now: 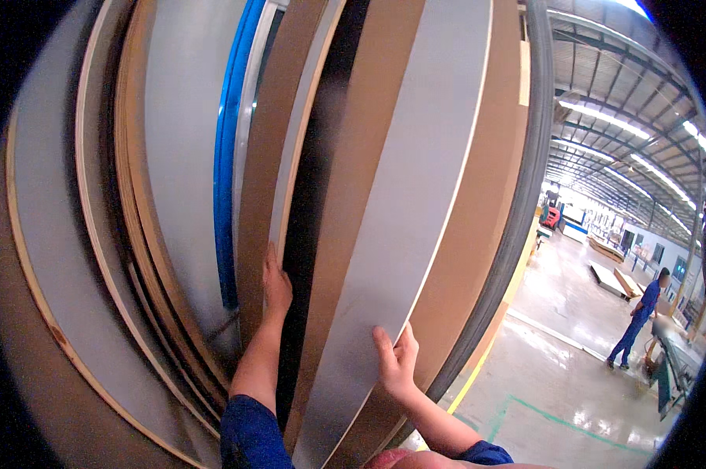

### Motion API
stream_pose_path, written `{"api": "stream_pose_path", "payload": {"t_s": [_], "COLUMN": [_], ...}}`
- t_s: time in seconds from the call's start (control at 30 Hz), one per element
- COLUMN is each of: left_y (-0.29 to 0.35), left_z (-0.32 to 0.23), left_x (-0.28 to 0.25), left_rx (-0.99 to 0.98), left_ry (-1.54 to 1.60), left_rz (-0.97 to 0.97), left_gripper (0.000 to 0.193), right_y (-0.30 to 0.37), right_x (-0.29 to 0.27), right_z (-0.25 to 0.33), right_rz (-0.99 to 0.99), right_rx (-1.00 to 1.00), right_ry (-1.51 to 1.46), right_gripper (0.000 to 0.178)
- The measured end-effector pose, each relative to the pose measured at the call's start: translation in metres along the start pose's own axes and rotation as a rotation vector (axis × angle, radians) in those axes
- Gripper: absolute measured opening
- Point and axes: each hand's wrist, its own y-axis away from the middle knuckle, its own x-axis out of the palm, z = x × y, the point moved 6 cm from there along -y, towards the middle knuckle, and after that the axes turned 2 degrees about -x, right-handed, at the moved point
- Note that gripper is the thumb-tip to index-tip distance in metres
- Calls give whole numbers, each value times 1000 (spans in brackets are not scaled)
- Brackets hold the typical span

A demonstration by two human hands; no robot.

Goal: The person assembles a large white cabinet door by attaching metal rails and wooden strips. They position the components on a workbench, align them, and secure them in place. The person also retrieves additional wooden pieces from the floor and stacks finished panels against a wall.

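Tall flat panels stand on edge in front of me. My right hand [396,358] grips the right edge of a long grey-white panel [404,164], thumb on its face and the other fingers partly hidden behind the edge. To its left, my left hand [276,288] is on the pale edge of another upright panel [293,156], fingers along its grey side. A dark gap [315,172] and a brown board face [361,117] lie between the two held panels. Behind the right hand is a brown board [466,203].
More panels [48,195] and brown boards [146,234] lean at the left, beside a blue strip [226,180]. A dark ribbed edge [509,242] bounds the stack on the right. Beyond it, a person in blue [638,316] stands by a machine [677,356]; a red forklift [552,216] is farther back.
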Motion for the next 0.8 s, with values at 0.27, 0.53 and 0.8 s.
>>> {"api": "stream_pose_path", "payload": {"t_s": [0.27, 0.53, 0.8], "left_y": [30, 31, 22], "left_z": [41, 25, 5], "left_x": [24, 15, -2], "left_rx": [-213, -187, -139], "left_ry": [-129, -90, 7], "left_rz": [113, 325, 376], "left_gripper": [81, 74, 69], "right_y": [-7, -12, -15], "right_x": [-6, -6, -9], "right_z": [-14, -15, -4], "right_rz": [28, 52, 184], "right_rx": [41, 52, 72], "right_ry": [-159, -97, -69], "right_gripper": [39, 41, 43]}}
